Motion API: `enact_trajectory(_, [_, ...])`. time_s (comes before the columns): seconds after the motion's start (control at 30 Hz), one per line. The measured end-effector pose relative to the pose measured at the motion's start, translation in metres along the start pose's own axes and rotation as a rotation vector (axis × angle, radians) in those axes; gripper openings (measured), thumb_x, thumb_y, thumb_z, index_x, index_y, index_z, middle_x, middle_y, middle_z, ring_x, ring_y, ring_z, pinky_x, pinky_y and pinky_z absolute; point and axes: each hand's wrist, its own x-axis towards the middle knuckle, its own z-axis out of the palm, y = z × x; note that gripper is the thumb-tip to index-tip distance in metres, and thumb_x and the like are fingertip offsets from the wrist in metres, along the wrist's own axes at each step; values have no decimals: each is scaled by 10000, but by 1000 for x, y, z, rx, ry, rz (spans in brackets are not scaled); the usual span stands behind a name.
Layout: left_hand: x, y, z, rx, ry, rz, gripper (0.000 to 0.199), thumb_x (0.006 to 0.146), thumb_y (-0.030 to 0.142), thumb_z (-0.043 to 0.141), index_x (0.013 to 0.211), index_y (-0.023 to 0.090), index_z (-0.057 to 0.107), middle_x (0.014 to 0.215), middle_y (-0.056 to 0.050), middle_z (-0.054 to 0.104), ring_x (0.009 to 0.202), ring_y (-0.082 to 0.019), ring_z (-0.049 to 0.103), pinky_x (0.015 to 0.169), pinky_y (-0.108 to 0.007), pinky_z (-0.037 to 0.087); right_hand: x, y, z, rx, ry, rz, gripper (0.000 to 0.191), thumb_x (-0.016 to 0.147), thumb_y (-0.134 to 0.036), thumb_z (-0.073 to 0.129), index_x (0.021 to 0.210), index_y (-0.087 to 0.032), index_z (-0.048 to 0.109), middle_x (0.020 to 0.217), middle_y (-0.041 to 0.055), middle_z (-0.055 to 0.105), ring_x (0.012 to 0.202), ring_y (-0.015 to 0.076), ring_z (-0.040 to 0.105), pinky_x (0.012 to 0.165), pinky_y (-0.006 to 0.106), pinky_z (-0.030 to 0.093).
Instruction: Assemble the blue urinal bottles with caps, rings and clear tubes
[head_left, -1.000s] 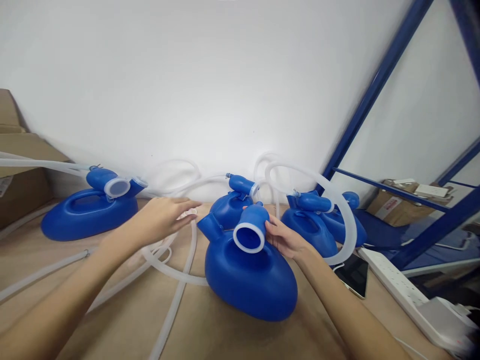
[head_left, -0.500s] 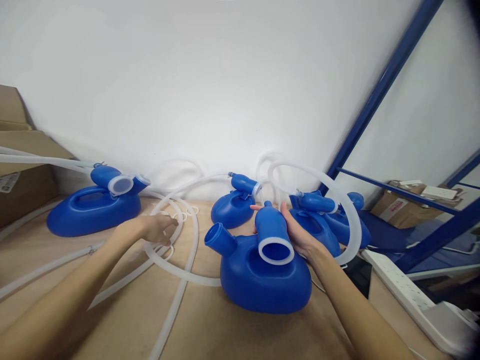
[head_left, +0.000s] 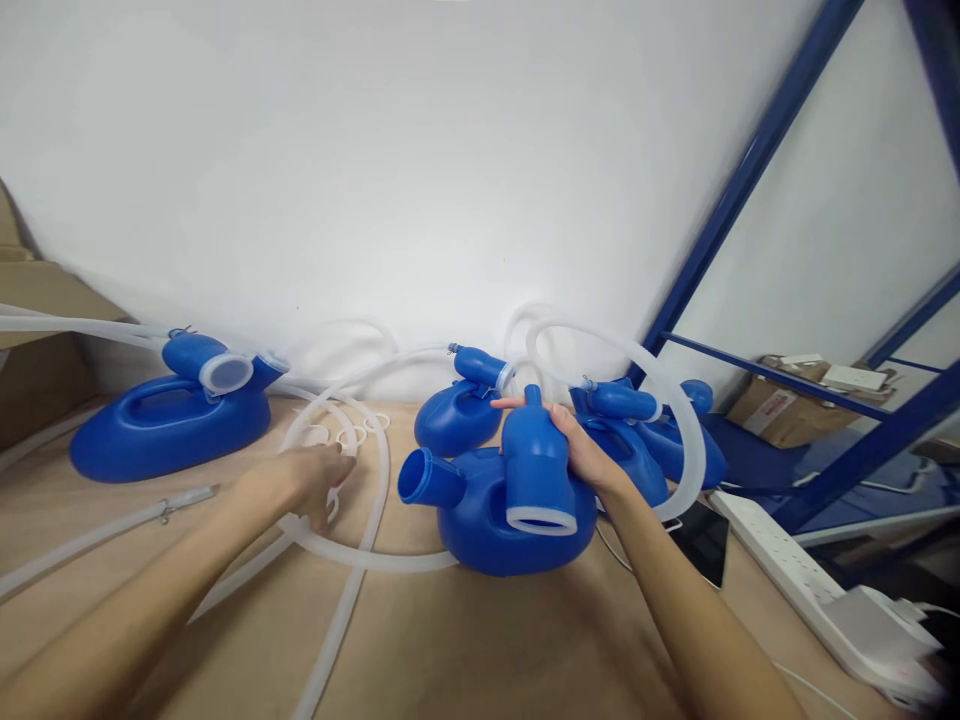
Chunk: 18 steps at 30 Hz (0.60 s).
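One blue cup point(head_left: 537, 470), rim tilted down, is gripped by the right hand point(head_left: 581, 450) over a blue jug point(head_left: 480, 535) on a table point(head_left: 435, 650); the left hand point(head_left: 300, 482), fingers bent (I cannot tell if pinching), is beside white rings point(head_left: 351, 438).

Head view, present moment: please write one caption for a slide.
Right hand holds a blue cup-shaped part before a blue bottle; left hand is among clear tubing.

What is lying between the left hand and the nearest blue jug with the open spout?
In the head view, a strand of translucent hose lies on the tabletop between the left hand and the blue jug.
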Motion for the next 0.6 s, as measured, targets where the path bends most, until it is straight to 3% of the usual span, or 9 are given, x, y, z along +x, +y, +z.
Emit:
enact_trajectory(0.13, [6,12,9,36,-59,1,612,408,143,821,1004,239,724,1083,-95,755,904,-352,731,780,-420,585,27,11,4,-48,-24,-65,776,897,-825,507,1328,-211,708,1009,96,782,953,295,722,785,390,592])
enact_trajectory(0.27, [10,10,10,36,-61,-1,574,437,130,781,997,243,726,964,-66,762,865,-343,737,746,-407,593,48,33,7,20,-20,-49,761,917,-819,477,1310,-210,708,1003,92,778,922,273,727,757,372,600])
enact_trajectory(0.43, [9,7,7,13,-69,28,668,452,104,714,1107,237,699,1115,-111,751,938,-373,737,724,-409,599,60,51,10,130,-21,0,758,932,-807,473,1331,-202,692,986,101,777,910,263,734,748,365,618])
enact_trajectory(0.6, [8,6,11,-14,-40,69,825,489,121,650,1304,243,607,1220,-144,724,994,-368,733,739,-393,599,64,49,14,98,2,-25,723,934,-794,482,1262,-206,743,977,96,775,965,281,726,818,390,612])
